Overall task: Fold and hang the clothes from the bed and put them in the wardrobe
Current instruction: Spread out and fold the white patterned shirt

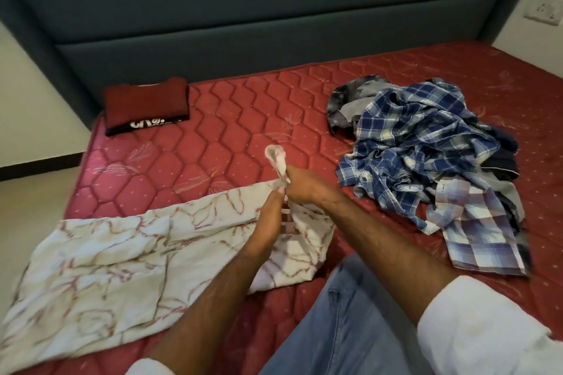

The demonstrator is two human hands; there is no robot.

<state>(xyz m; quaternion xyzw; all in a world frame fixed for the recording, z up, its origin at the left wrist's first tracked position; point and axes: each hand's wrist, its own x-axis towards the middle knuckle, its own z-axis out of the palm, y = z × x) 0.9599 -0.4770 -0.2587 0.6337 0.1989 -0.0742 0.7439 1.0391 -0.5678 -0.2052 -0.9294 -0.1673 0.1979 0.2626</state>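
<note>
- A red quilted mattress fills the middle of the frame, backed by a dark padded headboard across the top; a wall socket sits at the upper right.
- A white garment with reddish marbling lies spread flat across the lower left, its long axis running from the lower-left corner up toward frame centre, where one end is gathered.
- A loose heap of unfolded clothes, mostly blue plaid, occupies the right of the frame, well apart from the hands.
- A folded maroon top rests on a dark folded piece at the upper left, near the headboard.
- The right hand, just above centre, has its fingers curled around a twisted strip of the white garment.
- The left hand, just below and touching it, seems to pinch the same gathered end, though its fingertips are hidden.
- Most of the cloth lies left of and below the hands, so the left arm is nearer for smoothing or folding it.
</note>
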